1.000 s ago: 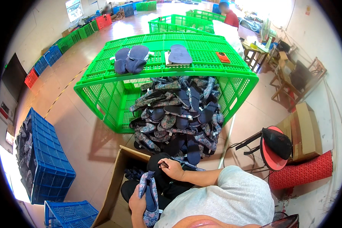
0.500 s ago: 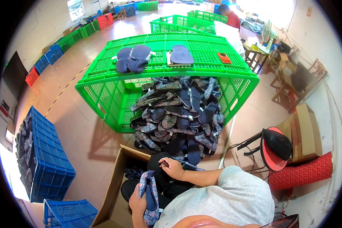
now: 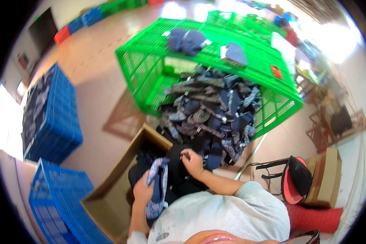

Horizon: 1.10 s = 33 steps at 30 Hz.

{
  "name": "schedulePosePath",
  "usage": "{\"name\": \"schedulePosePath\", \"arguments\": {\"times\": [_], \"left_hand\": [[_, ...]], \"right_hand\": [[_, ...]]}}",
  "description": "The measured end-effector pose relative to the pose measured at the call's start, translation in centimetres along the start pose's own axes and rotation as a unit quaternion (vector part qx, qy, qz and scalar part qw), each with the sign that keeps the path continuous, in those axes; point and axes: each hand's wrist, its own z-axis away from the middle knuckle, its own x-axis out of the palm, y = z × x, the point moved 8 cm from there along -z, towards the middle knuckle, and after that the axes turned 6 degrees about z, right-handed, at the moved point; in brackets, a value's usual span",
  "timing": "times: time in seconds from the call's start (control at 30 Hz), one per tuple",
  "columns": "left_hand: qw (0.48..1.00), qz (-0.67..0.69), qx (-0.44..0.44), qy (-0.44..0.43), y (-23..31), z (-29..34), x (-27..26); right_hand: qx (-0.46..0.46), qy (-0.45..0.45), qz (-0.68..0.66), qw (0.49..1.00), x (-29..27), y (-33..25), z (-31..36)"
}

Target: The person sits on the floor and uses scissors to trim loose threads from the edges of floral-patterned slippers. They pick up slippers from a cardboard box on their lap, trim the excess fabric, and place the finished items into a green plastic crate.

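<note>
Past a blue plastic crate (image 3: 64, 118) stands an open brown cardboard box (image 3: 110, 193); beside it the left hand (image 3: 142, 190) grips a floral, navy-lined fabric slipper (image 3: 158, 189). The right hand (image 3: 193, 164) curls nearby; from here, I can't tell whether it holds anything.

No text, number or brand can be read. A white tag (image 3: 165, 204) shows at the edge of the shoe (image 3: 158, 192) in the left hand (image 3: 143, 190), too small to make out. More white tags (image 3: 224, 120) stick out of the pile (image 3: 203, 109), just beyond the right hand (image 3: 194, 163), all blurred. Farther beyond that hand, white tabs (image 3: 208, 42) beside the pair (image 3: 194, 42) on the crate (image 3: 258, 53) show no legible print
</note>
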Motion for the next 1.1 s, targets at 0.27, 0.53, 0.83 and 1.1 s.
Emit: {"name": "schedulePosePath", "arguments": {"times": [0.27,0.53,0.83,1.1], "left_hand": [[0.998,0.022,-0.054,-0.013,-0.5,2.6,-2.1],[0.992,-0.065,-0.088,-0.058,-0.7,5.4,-2.1],[0.978,-0.167,-0.093,-0.078,-0.4,6.4,-2.0],[0.978,-0.180,-0.079,-0.067,-0.7,6.2,-1.6]], "right_hand": [[0.187,-0.266,-0.178,0.929,3.7,-3.2,2.8],[0.260,-0.316,-0.261,0.875,7.1,-4.6,7.7],[0.338,-0.332,-0.321,0.820,8.5,-3.3,9.4],[0.307,-0.354,-0.300,0.831,9.3,-2.5,9.1]]}}
